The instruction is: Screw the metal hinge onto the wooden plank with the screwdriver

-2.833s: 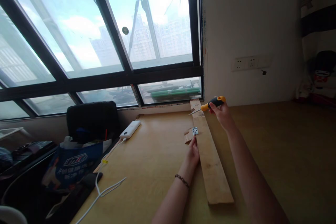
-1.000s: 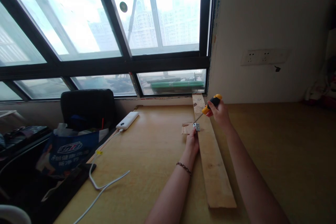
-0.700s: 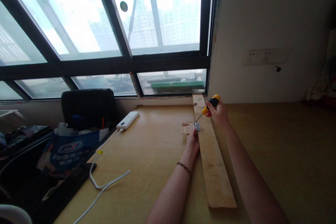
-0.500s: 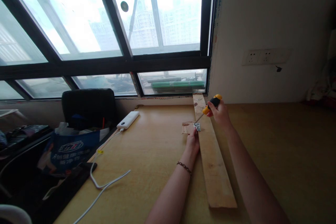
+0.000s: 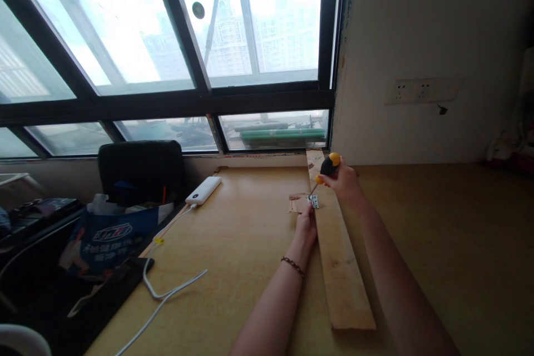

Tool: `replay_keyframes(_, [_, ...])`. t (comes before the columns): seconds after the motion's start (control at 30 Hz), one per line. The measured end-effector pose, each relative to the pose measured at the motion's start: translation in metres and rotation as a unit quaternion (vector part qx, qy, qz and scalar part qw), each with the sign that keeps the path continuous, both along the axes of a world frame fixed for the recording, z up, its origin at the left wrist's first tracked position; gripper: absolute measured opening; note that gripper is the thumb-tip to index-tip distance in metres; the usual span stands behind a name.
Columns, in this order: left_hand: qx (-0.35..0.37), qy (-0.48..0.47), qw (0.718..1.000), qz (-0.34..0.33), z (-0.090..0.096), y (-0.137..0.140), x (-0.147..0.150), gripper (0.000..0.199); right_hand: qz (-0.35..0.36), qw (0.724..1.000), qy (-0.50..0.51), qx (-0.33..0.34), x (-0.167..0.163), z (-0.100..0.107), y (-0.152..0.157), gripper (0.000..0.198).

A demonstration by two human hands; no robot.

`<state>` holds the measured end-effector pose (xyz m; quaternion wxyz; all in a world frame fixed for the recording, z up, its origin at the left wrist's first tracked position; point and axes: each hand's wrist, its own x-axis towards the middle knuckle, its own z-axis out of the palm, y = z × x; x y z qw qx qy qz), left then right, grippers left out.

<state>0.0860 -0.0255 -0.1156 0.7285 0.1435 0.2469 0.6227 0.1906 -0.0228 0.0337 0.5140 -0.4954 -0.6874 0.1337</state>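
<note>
Too small to make out: the very tip of the screwdriver (image 5: 330, 164), down at the hinge (image 5: 314, 202). Partly covered by the right hand (image 5: 345, 181): the yellow-and-black handle. Largely hidden: the fingers of the left hand (image 5: 306, 228), with one fingertip showing right at the hinge; cannot tell their full grip. Cut off below: both forearms (image 5: 273, 306) and the near edge of the desk (image 5: 242, 222). Cut off at lower left: a white rim (image 5: 25, 332).

Right fingers clamped around the screwdriver, above the wooden board (image 5: 344, 272), shaft slanting down and leftward. Left hand low beside the board's left edge, with a bracelet (image 5: 292, 266) around the wrist.

Board lying lengthwise from the desk's far edge toward the near side; hinge at its left edge, bridging to a small wood piece (image 5: 296, 203). White power bank (image 5: 203, 190) near the desk's far left corner.
</note>
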Motion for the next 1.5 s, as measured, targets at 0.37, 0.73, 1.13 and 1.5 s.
replay_keyframes(0.37, [-0.011,-0.033,0.999,0.012,0.0,0.001,0.0,0.017,-0.011,0.993,0.108,-0.044,-0.004,0.0,-0.002,0.042])
replay_keyframes(0.73, [-0.045,-0.064,0.997,-0.003,0.003,0.003,-0.001,0.016,0.02,0.983,0.151,-0.1,0.01,-0.001,0.004,0.038])
replay_keyframes(1.13, [-0.044,-0.039,0.998,0.015,0.003,0.004,-0.001,0.018,0.048,0.974,0.177,-0.134,0.007,0.0,0.003,0.039])
replay_keyframes(1.5, [-0.044,-0.032,0.998,0.022,0.004,0.003,-0.001,0.013,0.116,0.952,0.25,-0.134,0.009,0.002,0.003,0.038])
